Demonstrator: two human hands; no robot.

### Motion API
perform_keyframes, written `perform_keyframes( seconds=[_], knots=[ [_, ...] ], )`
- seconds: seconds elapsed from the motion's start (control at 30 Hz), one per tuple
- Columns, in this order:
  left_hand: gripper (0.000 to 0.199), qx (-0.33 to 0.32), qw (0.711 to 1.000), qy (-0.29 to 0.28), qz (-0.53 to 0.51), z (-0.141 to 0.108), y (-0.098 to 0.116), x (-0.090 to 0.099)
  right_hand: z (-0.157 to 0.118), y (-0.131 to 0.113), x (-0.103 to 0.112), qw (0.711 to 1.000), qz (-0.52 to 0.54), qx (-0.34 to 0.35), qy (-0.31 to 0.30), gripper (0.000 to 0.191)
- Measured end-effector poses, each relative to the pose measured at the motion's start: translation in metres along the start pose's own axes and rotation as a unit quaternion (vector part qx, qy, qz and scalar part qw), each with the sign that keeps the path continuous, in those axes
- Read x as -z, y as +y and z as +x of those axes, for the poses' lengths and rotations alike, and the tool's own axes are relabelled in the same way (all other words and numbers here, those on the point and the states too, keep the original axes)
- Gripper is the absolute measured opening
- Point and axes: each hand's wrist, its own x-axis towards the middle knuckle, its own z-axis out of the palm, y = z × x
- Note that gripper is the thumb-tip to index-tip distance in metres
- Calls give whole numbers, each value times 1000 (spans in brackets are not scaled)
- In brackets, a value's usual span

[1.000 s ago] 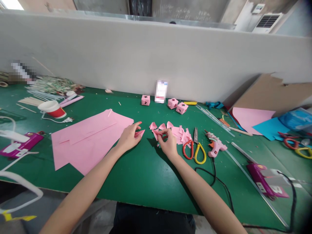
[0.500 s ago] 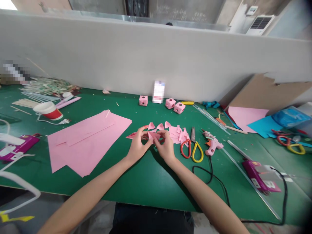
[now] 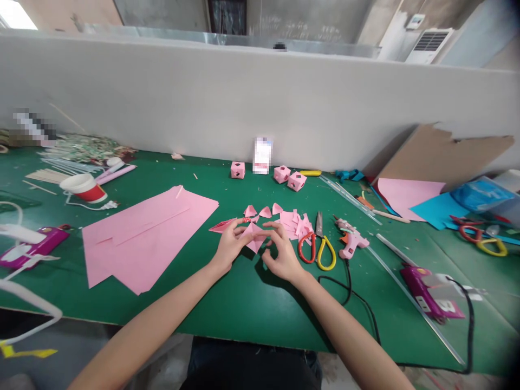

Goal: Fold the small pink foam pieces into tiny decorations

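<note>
Here, folded paper [image 3: 254,241] between hands [image 3: 224,250]; wall writing [image 3: 298,27] illegible.

The left hand [image 3: 226,251] has moved in, and its grip now holds the folded pink piece [image 3: 254,242] that the right hand [image 3: 283,254] held a second ago. The right thumb has come away from it.

A craft workshop, by its gear: the green worktop [image 3: 235,309] carries a glue gun [image 3: 352,242], scissors [image 3: 319,229] and pink paper sheets [image 3: 150,244]. Power strips [image 3: 415,279] (purple ones) serve the bench — and bare, rough walling [image 3: 341,21] shows beyond.
</note>
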Motion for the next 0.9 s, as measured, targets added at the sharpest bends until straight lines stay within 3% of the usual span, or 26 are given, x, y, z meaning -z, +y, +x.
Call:
perform_keyframes(
  seconds=[0.1, 0.2, 0.43, 0.6, 0.77, 0.9],
  knots=[
    [58, 1, 1000, 6, 7, -1, 4, 6, 0, 4, -1, 999, -38, 19, -17, 58],
    [60, -5, 1000, -3, 16, 0, 5, 8, 0, 10, -3, 998, -52, 21, -11, 55],
    [54, -20, 999, -17, 37, -1, 3, 5, -1, 14, -3, 999, -35, 33, 15, 23],
    [46, 6, 999, -49, 19, -5, 9, 2, 2, 13, -4, 999, 14, -12, 48, 8],
    [52, 23, 994, -105, -9, -8, 10, 0, 6, 11, -2, 995, 28, -49, 85, 16],
    [61, 0, 992, -123, 26, -10, 5, 0, 7, 10, -4, 985, 93, -91, 116, 23]
  ],
)
